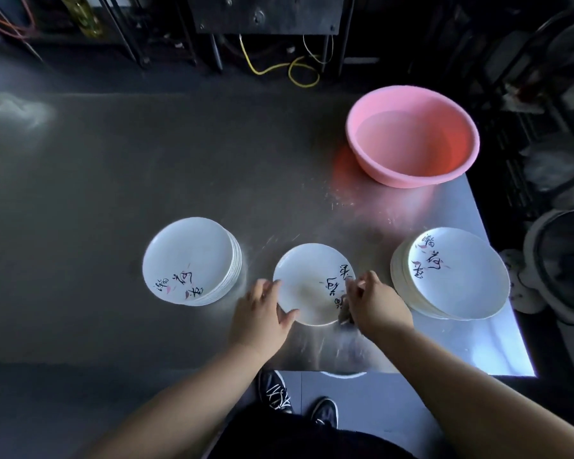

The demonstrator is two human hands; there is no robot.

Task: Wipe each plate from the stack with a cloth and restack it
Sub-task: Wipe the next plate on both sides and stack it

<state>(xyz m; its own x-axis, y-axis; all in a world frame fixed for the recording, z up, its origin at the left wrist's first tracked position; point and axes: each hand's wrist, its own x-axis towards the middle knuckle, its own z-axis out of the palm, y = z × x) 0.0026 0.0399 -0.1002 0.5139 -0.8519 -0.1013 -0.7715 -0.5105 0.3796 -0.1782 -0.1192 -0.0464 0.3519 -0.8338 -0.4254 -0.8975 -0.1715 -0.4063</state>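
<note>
One round white plate with black brush lettering [307, 286] lies flat on the grey metal table [113, 193], right between the hands. The left hand [262, 314] rests at its left rim, fingers spread and relaxed, thumb on the near edge. The right hand [375, 304] grips a dark crumpled cloth [344, 313] against the plate's right side. A stack of matching plates [191, 261] stands to the left, another stack [454, 274] to the right, and a pink plastic basin [411, 135] sits farther back.
</note>
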